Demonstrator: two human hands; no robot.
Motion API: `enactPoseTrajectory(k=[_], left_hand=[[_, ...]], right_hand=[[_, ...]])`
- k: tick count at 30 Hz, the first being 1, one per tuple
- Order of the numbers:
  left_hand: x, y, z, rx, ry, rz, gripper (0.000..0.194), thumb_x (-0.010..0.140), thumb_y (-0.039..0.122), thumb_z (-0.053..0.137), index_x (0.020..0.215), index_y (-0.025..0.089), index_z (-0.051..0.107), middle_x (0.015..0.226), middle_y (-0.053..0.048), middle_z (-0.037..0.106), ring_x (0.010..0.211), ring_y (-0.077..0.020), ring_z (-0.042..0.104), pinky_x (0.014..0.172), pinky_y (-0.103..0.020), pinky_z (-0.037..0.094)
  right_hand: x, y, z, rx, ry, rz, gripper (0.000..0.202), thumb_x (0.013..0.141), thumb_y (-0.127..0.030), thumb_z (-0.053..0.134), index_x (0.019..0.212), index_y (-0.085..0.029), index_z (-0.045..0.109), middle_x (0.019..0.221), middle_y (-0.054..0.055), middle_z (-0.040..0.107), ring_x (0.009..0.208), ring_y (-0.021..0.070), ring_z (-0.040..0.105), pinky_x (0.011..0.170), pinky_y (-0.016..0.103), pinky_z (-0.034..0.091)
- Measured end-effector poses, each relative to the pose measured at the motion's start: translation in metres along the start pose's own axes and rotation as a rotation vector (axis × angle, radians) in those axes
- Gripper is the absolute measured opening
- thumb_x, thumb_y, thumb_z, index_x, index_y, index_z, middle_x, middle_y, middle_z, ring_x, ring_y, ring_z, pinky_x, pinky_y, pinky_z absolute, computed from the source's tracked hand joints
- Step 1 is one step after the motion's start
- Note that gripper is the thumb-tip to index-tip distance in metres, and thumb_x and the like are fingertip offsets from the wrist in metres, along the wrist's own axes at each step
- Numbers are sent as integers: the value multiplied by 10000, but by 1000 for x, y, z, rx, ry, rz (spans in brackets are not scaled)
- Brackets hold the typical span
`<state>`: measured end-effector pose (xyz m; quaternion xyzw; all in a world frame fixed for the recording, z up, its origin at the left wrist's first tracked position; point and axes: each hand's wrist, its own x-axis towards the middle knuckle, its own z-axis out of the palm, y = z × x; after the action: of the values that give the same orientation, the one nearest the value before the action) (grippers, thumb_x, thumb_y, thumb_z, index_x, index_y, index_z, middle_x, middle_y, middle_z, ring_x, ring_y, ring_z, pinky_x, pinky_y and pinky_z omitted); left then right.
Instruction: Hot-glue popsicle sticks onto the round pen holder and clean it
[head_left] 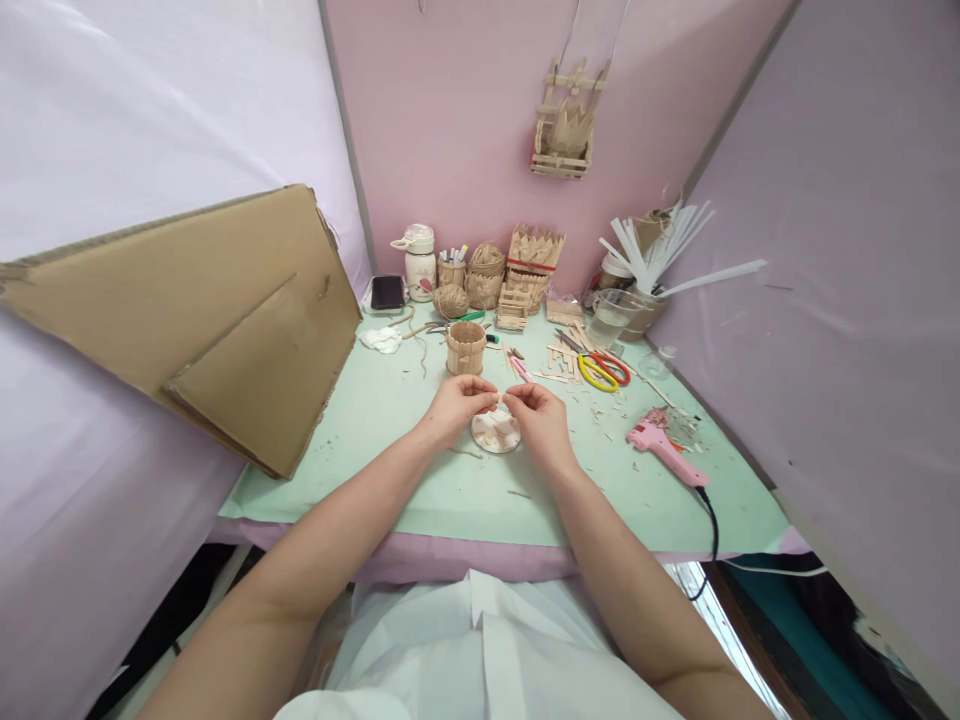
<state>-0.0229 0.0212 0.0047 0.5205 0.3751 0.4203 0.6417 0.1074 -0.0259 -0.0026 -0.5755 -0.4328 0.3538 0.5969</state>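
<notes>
Pinching a small pale piece (501, 399) between left hand (457, 405) and right hand (541, 415), just above the far edge of a round white disc (495, 435) on the green tabletop (420, 490). Gripping from both sides, with thumbs and forefingers drawn together at the tips and scarcely any gap in either pinch. Looking beige and slight, mostly covered by fingertips; cannot tell its exact shape.

Going left to right through the containers, seeing first a white lidded bottle (420, 268), with contents hidden. Passing next to a light-brown holder (451, 274) with markers (453, 254) standing in it. Finding nearer, just beyond the left hand, a barrel-shaped stick cup (465, 352), upright and open-topped; cannot tell what may lie at the bottom. Noting farther back a brown basket (485, 290) with a ball of twine (487, 257) filling its mouth. Coming then to a small slatted crate (512, 312), set before a zigzag-edged box (534, 255) with a red band. Spotting above, hung against the pink wall (450, 120), a stick-built basket (562, 152) with a zigzag-edged form inside. Meeting, toward the right, a clear plastic cup (606, 328); cannot tell its contents. Ending at a brown pot (641, 320), crowded with long white sticks (636, 262) fanning past the rim.
</notes>
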Motion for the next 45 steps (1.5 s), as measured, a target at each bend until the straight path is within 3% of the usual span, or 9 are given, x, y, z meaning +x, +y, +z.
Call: enactPoseTrajectory(k=[5, 9, 14, 27, 45], left_hand=[[-2, 6, 1, 25, -1, -22, 279, 587, 285, 753, 783, 129, 630, 731, -25, 632, 690, -120, 569, 725, -288, 441], [-3, 10, 0, 194, 41, 0, 235, 635, 321, 695, 743, 121, 637, 681, -7, 601, 651, -109, 510, 661, -258, 397], [-3, 9, -2, 266, -16, -25, 191, 639, 302, 662, 686, 121, 624, 601, 19, 546, 589, -97, 459, 615, -248, 359], [-3, 9, -1, 331, -5, 51, 216, 667, 316, 636, 733, 110, 635, 657, -1, 577, 629, -104, 480, 611, -235, 367], [-1, 3, -1, 377, -6, 97, 241, 660, 338, 653, 720, 105, 654, 674, -28, 625, 624, -111, 514, 593, -230, 391]], right_hand=[[1, 2, -1, 22, 17, -9, 200, 640, -327, 690, 746, -170, 626, 714, 22, 639, 623, 137, 539, 584, 264, 420], [2, 4, -2, 28, 14, -3, 226, 625, -354, 701, 742, -176, 628, 697, 15, 636, 615, 141, 539, 587, 272, 425], [1, 5, -2, 20, -13, -4, 217, 626, -345, 694, 744, -176, 626, 699, 23, 640, 626, 147, 545, 574, 268, 409], [-1, 2, -5, -128, -65, -50, 214, 714, -381, 596, 713, -169, 626, 696, 26, 627, 624, 149, 518, 595, 269, 405], [-3, -1, -5, -168, -62, -21, 206, 700, -358, 569, 688, -161, 629, 629, 3, 575, 576, 128, 456, 544, 248, 354]])
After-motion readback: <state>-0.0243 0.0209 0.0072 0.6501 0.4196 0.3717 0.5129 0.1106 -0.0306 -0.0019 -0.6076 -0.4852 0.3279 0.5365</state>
